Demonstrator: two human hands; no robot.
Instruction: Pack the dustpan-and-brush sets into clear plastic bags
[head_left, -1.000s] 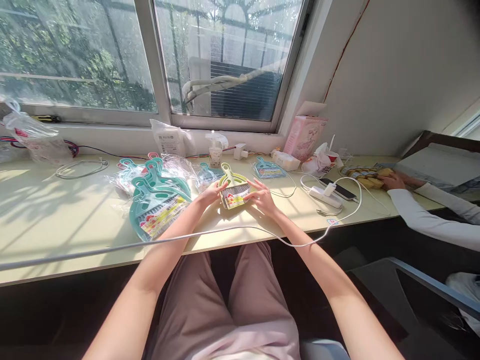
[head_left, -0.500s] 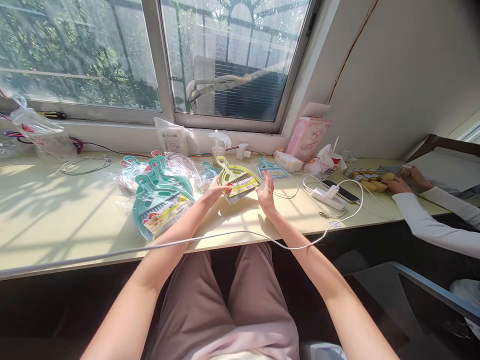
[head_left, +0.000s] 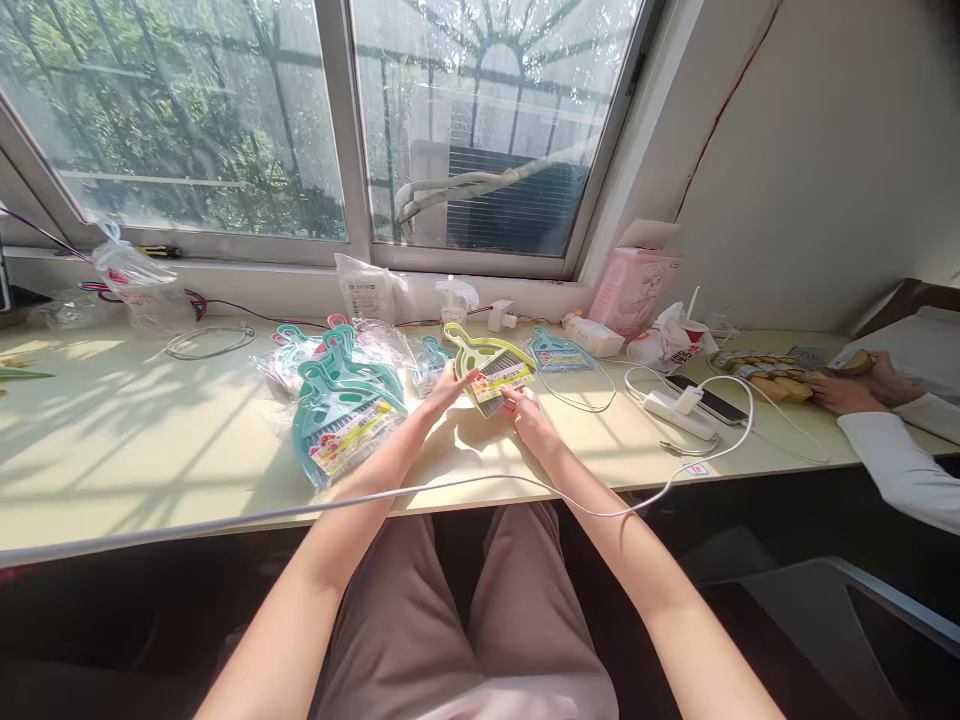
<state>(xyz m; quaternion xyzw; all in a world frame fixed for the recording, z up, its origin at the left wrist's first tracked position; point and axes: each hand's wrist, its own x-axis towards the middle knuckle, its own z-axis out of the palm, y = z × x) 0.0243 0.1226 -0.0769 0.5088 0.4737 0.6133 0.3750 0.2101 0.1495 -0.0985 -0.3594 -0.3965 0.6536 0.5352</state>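
Right of the teal dustpans (head_left: 341, 400), we are gripping the yellow-green dustpan set (head_left: 491, 372), left fingers (head_left: 466, 379) and right fingers (head_left: 512, 396) closing on its edges.

Dustpans (head_left: 346, 412) on table (head_left: 165, 440) left, phone (head_left: 718, 404) right

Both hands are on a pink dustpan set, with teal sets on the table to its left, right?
Not quite: the head view shows the dustpan set at the left hand and right hand is yellow-green, not pink. Teal sets are on the table to its left.
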